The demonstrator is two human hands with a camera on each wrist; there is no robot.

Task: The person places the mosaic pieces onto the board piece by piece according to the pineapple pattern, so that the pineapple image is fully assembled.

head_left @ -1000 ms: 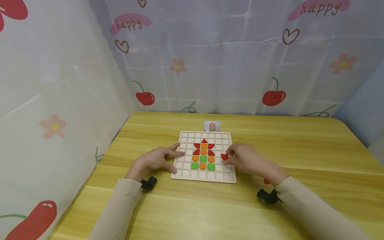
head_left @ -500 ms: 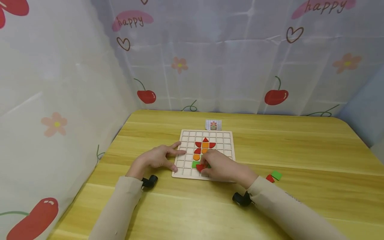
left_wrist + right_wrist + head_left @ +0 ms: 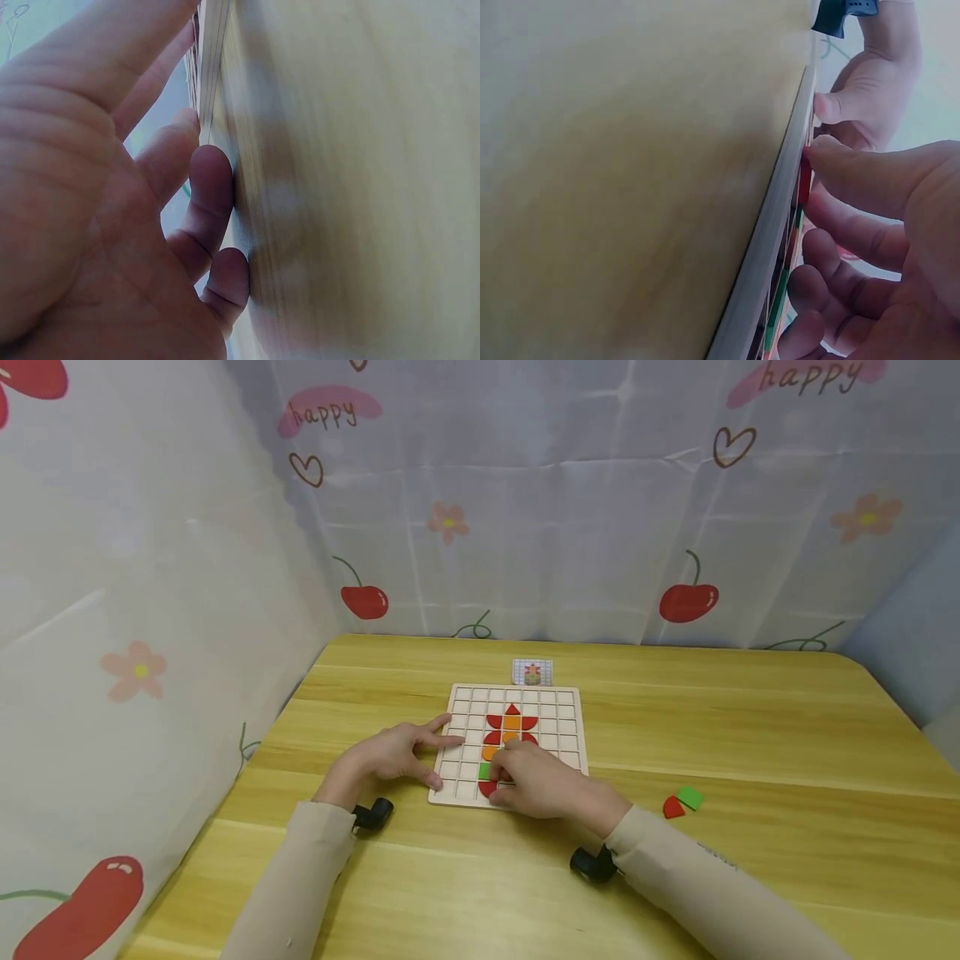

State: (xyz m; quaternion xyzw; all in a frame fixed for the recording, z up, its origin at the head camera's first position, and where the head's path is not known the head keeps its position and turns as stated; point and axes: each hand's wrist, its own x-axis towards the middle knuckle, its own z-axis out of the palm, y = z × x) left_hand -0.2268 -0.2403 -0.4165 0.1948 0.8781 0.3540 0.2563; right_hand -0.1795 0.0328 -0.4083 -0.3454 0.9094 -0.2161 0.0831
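In the head view a wooden grid board (image 3: 561, 697) lies on the table, with red, orange and green pieces forming a figure in its middle columns. My left hand (image 3: 392, 753) rests at its left edge with spread fingers, the thumb near the lower left corner. My right hand (image 3: 542, 778) pinches a red quarter-circle piece (image 3: 487, 789) between thumb and forefinger, at the bottom of the figure below a green square (image 3: 484, 771). The right wrist view shows thumb and forefinger at the red piece (image 3: 805, 178) on the board. My right hand covers the figure's lower right part.
Beyond the board's far edge lies a small picture card (image 3: 532, 672). A loose red quarter-circle (image 3: 673, 807) and a green square (image 3: 691, 798) lie to the right, beside my right sleeve (image 3: 697, 877). A printed curtain (image 3: 540, 552) hangs behind the table (image 3: 480, 885).
My right hand has moved left from the board's right side to the figure's bottom, carrying the red quarter-circle, and lowered it onto the board. The left hand stays in place.
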